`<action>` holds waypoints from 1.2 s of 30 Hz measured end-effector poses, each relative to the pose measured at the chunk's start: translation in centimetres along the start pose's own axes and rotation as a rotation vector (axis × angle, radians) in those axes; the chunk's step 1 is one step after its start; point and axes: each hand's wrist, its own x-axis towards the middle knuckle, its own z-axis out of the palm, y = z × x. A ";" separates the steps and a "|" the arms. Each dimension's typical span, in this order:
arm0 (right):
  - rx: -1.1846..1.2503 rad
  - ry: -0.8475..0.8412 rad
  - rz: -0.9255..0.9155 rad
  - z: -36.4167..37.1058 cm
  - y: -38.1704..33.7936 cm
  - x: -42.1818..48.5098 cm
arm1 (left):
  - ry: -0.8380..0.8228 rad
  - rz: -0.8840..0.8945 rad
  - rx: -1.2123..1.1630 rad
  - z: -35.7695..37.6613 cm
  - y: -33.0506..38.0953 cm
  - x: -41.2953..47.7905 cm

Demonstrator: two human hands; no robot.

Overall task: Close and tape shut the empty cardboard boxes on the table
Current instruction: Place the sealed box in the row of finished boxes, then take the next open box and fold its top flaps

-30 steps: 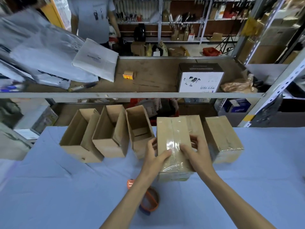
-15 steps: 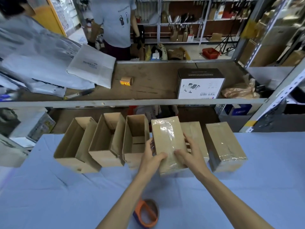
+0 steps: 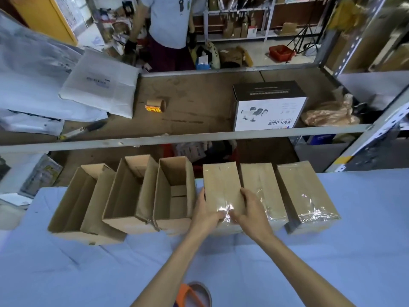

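A row of small cardboard boxes stands on the blue-covered table point(image 3: 332, 262). Three on the left are open: one point(image 3: 79, 202), a second point(image 3: 126, 191) and a third point(image 3: 174, 193). Three on the right are closed with clear tape: the one I hold point(image 3: 221, 185), its neighbour point(image 3: 261, 185) and the far right box point(image 3: 303, 191). My left hand point(image 3: 204, 214) grips the held box's near left corner. My right hand point(image 3: 250, 212) grips its near right side, thumbs on the taped top. An orange tape dispenser point(image 3: 192, 294) lies near the bottom edge between my forearms.
A metal shelf rail point(image 3: 177, 138) crosses just behind the boxes. The brown shelf beyond holds a black-and-white product box point(image 3: 267, 107), a tape roll core point(image 3: 156, 105), stacked white mailer bags point(image 3: 99, 85) and a crumpled brown bag point(image 3: 329, 111). A person point(image 3: 168, 29) stands behind it.
Both hands pushed the taped box away from me and set it into the row between the third open box and the other taped boxes. The view tilted down and closer.
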 end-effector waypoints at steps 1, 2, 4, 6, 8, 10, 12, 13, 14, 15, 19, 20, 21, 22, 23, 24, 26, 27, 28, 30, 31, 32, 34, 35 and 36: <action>-0.049 -0.009 -0.012 0.1 0.2 0.1 | -0.008 0.005 -0.002 0.1 -0.3 0.4; -0.114 -0.008 -0.040 0.3 0.3 0.3 | -0.016 0.003 -0.002 0.1 -0.3 0.6; -0.245 0.011 -0.098 0.6 0.4 0.4 | -0.025 0.010 0.033 0.3 -0.9 1.2; -0.309 0.016 -0.093 0.7 0.7 0.3 | -0.022 0.012 0.092 0.5 -2.1 2.0; -0.352 0.013 -0.109 0.7 1.1 0.1 | -0.008 -0.005 0.118 0.7 -4.5 3.1; -0.404 0.008 -0.159 0.7 1.3 -0.3 | 0.007 0.005 0.184 0.8 -4.5 2.3; -0.438 0.001 -0.200 0.6 1.4 -0.7 | 0.045 0.069 0.283 0.8 -3.2 0.7; -0.453 -0.007 -0.218 0.4 1.4 -0.9 | 0.073 0.152 0.307 0.6 -2.6 0.0; -0.470 -0.015 -0.238 0.2 1.3 -1.1 | 0.101 0.254 0.325 0.1 -2.0 -0.7; -0.492 -0.020 -0.259 -0.1 1.2 -1.2 | 0.143 0.363 0.344 -0.5 -1.4 -1.6; -0.519 0.014 -0.266 -1.7 0.5 -1.7 | 0.434 0.496 0.682 -4.2 0.2 -3.0; -0.515 0.018 -0.255 -2.0 0.4 -1.9 | 0.422 0.370 0.820 -5.0 0.2 -2.8; -0.508 0.014 -0.241 -2.3 0.3 -2.3 | 0.358 0.213 0.957 -5.6 0.0 -2.7; -0.497 0.008 -0.234 -2.5 0.2 -2.8 | 0.281 0.097 1.067 -5.9 -0.3 -2.7; -0.484 -0.001 -0.235 -2.7 0.1 -3.3 | 0.242 0.054 1.139 -6.0 -0.8 -2.8; -0.471 -0.011 -0.243 -2.8 0.0 -3.9 | 0.242 0.062 1.184 -5.9 -1.3 -3.0; -0.454 -0.027 -0.265 -3.2 -0.3 -5.2 | 0.310 0.142 1.184 -5.6 -1.9 -3.7; -0.445 -0.029 -0.269 -3.4 -0.4 -5.9 | 0.346 0.177 1.166 -5.5 -2.0 -4.0; -0.434 -0.027 -0.271 -3.7 -0.6 -6.5 | 0.371 0.200 1.153 -5.5 -2.0 -4.5; -0.415 -0.019 -0.273 -4.2 -0.8 -8.0 | 0.408 0.232 1.143 -5.8 -1.8 -5.7; -0.405 -0.017 -0.271 -4.2 -0.9 -8.6 | 0.423 0.253 1.144 -6.0 -1.8 -6.5; -0.395 -0.021 -0.268 -4.2 -1.0 -9.1 | 0.437 0.277 1.146 -6.2 -1.8 -7.5; -0.375 -0.045 -0.264 -3.9 -1.8 -10.0 | 0.447 0.336 1.125 -6.7 -2.0 -9.7; -0.361 -0.056 -0.272 -3.5 -2.6 -10.2 | 0.442 0.382 1.105 -7.3 -2.1 -10.7; -0.334 -0.062 -0.281 -3.1 -3.6 -10.4 | 0.421 0.444 1.090 -8.2 -2.5 -11.8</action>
